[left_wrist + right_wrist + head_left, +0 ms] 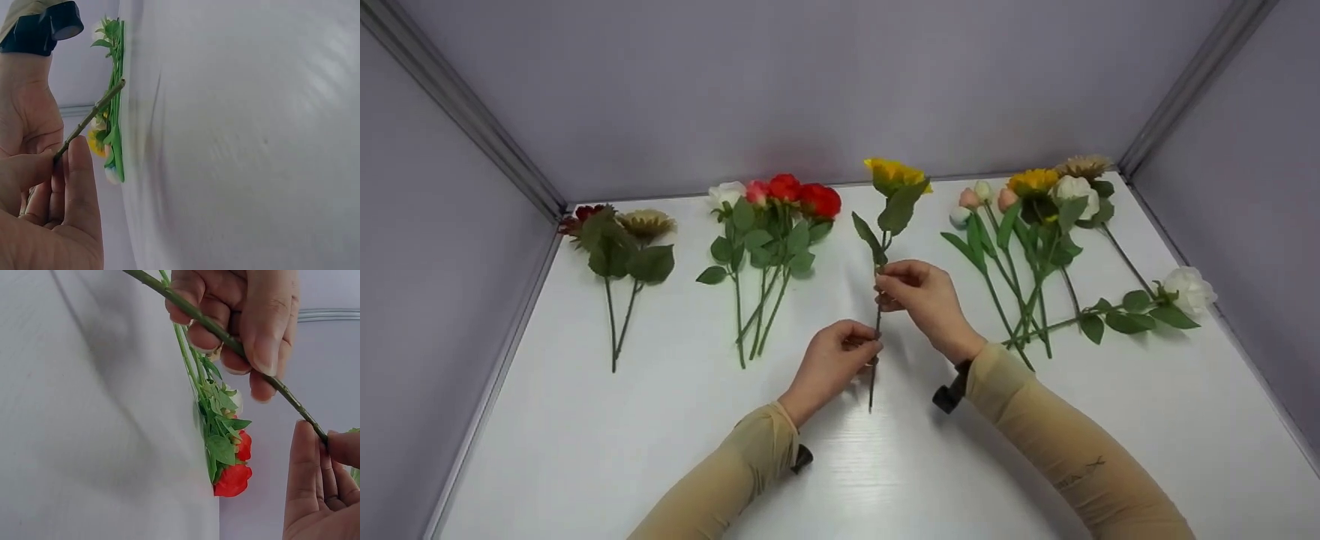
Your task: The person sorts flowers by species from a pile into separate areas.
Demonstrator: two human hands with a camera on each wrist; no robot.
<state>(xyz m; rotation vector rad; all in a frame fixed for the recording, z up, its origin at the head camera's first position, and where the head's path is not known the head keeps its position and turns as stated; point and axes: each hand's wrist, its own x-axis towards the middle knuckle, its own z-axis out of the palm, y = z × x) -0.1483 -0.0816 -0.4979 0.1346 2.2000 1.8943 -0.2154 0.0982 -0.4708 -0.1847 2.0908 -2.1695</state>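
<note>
White table [585,457], grey walls [697,90]. Sunflower [897,178] held up mid-table, between red blooms [820,201] and tulips [969,199]. Right hand [924,298] pinches stem [871,394] under leaves [903,208], left hand [834,356] pinches lower; fingers clamped on stem both sides. Two-point grip probably stops bloom tipping.

Shows yellow on the held sunflower [894,177], green on its leaves [905,206]. Turns red, pink and white across the roses [784,188], peach and cream across the tulips [969,199]. Bears dark lettering on the tan right sleeve [1069,442].
</note>
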